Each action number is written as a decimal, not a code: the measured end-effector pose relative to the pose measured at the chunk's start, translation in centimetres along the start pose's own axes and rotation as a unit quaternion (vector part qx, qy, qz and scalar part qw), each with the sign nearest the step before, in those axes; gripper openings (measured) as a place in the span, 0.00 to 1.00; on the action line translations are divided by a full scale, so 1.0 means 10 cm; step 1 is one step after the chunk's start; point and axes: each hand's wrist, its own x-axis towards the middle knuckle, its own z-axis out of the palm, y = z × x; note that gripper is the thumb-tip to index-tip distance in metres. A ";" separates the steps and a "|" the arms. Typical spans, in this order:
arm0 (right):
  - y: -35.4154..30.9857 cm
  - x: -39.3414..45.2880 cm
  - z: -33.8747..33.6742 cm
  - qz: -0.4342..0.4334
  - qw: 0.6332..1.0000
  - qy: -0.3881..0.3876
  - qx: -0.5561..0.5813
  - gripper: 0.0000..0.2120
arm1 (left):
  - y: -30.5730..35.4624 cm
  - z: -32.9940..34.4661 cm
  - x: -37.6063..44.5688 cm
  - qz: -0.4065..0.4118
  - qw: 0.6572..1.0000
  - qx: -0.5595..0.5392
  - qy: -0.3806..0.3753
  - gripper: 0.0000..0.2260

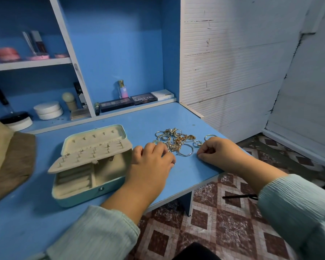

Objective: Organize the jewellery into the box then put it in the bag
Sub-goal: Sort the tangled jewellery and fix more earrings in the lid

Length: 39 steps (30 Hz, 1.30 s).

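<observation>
An open pale-green jewellery box (94,186) with a cream lining stands on the blue desk (23,218). Its raised insert carries several stud earrings. To its right lies a tangled pile of gold and silver jewellery (176,140), made of hoops and chains. My left hand (150,164) rests at the pile's near left edge with its fingers curled; what lies under them is hidden. My right hand (220,153) rests on the desk to the right of the pile, fingers curled, its knuckle touching a small silver hoop (198,143). A brown fabric bag (9,158) lies at the far left.
Shelves behind the desk hold makeup palettes (128,102), a perfume bottle (122,89), round white jars (48,110) and a brush. The desk's right edge runs just past my right hand, above a tiled floor (214,222). A white panelled wall stands to the right.
</observation>
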 end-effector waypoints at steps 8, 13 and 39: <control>-0.02 0.00 0.03 -0.050 0.998 -0.007 -0.020 0.03 | 0.00 0.03 -0.01 0.003 0.999 0.017 0.033 0.10; -0.06 0.02 0.02 -0.066 0.998 -0.019 -0.005 0.04 | 0.01 0.03 -0.01 0.002 0.998 0.003 0.060 0.12; -1.34 0.31 0.57 -0.049 0.896 -0.003 0.441 0.09 | -0.75 -0.76 -0.54 -0.187 0.945 -0.249 0.097 0.06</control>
